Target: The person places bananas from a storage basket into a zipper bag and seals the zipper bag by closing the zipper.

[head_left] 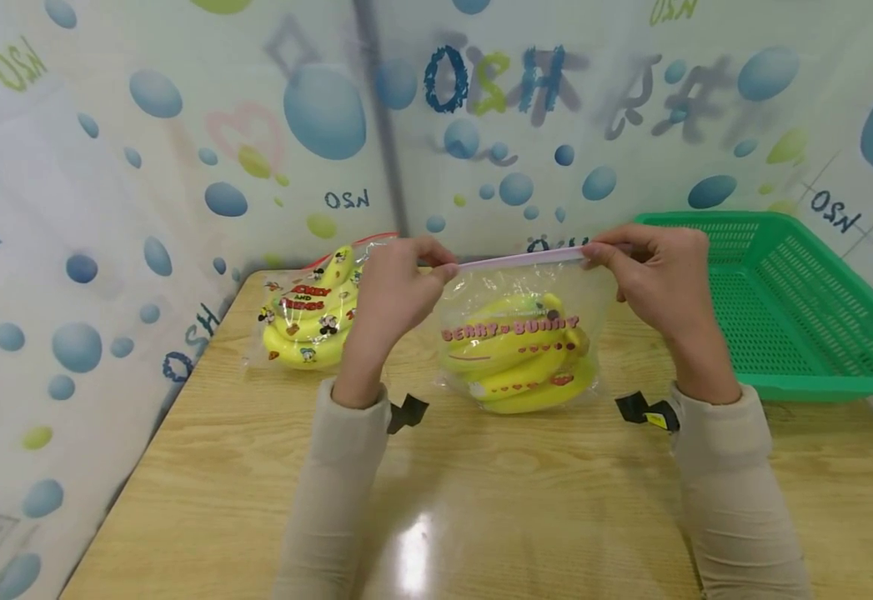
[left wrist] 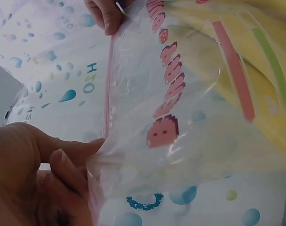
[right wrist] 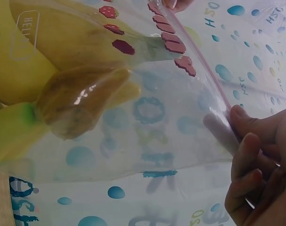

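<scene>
A clear zip bag (head_left: 519, 287) printed "Berry Bunny" hangs upright between both hands, its pink zip edge stretched nearly level. Yellow bananas (head_left: 534, 396) fill its lower part. My left hand (head_left: 402, 287) pinches the zip edge at the left corner between thumb and fingers. At the other corner, my right hand (head_left: 657, 271) pinches the same edge. In the left wrist view the pink zip strip (left wrist: 108, 89) runs from hand to hand. From the right wrist, the bananas' brown stem end (right wrist: 77, 101) shows through the plastic.
Behind my left hand lies a second zip bag (head_left: 304, 312) with a red edge, also holding bananas. A green plastic basket (head_left: 804, 385) stands on the right of the wooden table (head_left: 511, 500). A patterned curtain (head_left: 256, 167) hangs behind the table.
</scene>
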Motion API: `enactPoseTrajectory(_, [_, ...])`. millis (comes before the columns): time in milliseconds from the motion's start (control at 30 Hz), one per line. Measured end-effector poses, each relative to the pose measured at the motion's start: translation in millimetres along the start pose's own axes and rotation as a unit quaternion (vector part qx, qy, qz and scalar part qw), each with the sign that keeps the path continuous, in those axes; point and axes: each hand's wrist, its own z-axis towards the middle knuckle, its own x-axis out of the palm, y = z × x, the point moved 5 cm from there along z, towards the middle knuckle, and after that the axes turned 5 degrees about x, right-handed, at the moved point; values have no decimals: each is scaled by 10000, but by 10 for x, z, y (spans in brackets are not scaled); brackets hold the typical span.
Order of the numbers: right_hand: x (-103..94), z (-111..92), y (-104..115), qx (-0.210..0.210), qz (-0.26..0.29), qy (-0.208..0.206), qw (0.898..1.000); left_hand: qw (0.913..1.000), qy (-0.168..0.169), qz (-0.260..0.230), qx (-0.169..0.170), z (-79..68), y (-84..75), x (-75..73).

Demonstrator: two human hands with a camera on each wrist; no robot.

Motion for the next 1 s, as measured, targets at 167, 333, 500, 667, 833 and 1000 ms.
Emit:
enactPoseTrajectory(167, [-4,6,-7,14,17,15,10000,9994,234,-162,-189,10,43,-18])
enactPoseTrajectory(333, [-2,11,-2,-33,71,35,10000,9968,424,-543,-406,6,90,-41])
enactPoseTrajectory(500, [-4,14,-14,-5,130,58,9999,9969,376,-538,-435,16,103,-41])
enactPoseTrajectory(667, [-18,9,-60,326,166,42,9993,9993,244,-120,-244,21,82,-15])
enactPoseTrajectory(833, [-20,2,-47,303,123,24,9995,9989,-26,461,-56,-6,20,-9])
enactPoseTrajectory(1000, [-8,1,-12,145,80,27,9999,9957,-230,889,70,-39,-28,2])
